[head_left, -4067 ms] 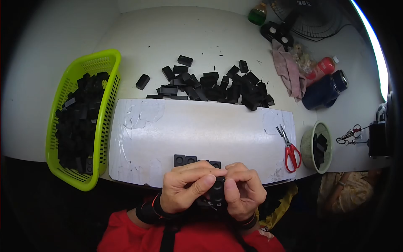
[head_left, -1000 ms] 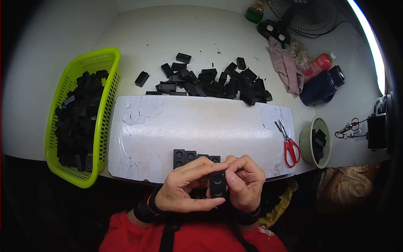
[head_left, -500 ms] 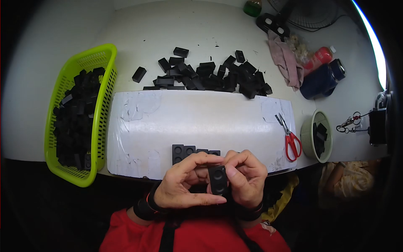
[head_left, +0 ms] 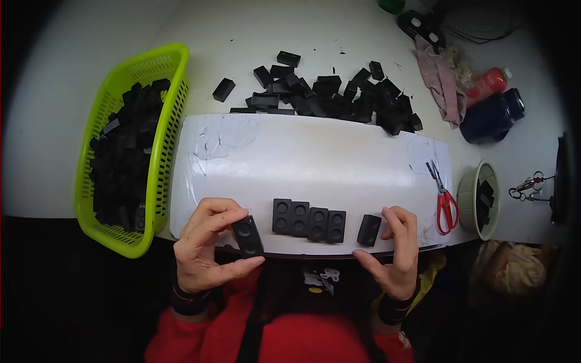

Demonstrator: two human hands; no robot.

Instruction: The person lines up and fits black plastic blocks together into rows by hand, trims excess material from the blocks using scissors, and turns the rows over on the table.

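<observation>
Held block (head_left: 248, 238): black, oblong, two round dimples in line on the visible face. Tilted, far end leaning left. Pinched at its two ends by the left hand (head_left: 206, 247), thumb at the near end, over the near edge of the white board (head_left: 315, 160).

Single block (head_left: 369, 230): black, oblong, on the board near its front edge, slightly slanted, far end to the right. Dimples can't be made out. Sits between the spread fingers and thumb of the right hand (head_left: 396, 251), looks untouched.

Row of four blocks (head_left: 318, 224): black, dimples up, two each, long sides together, left pair set farther back.
</observation>
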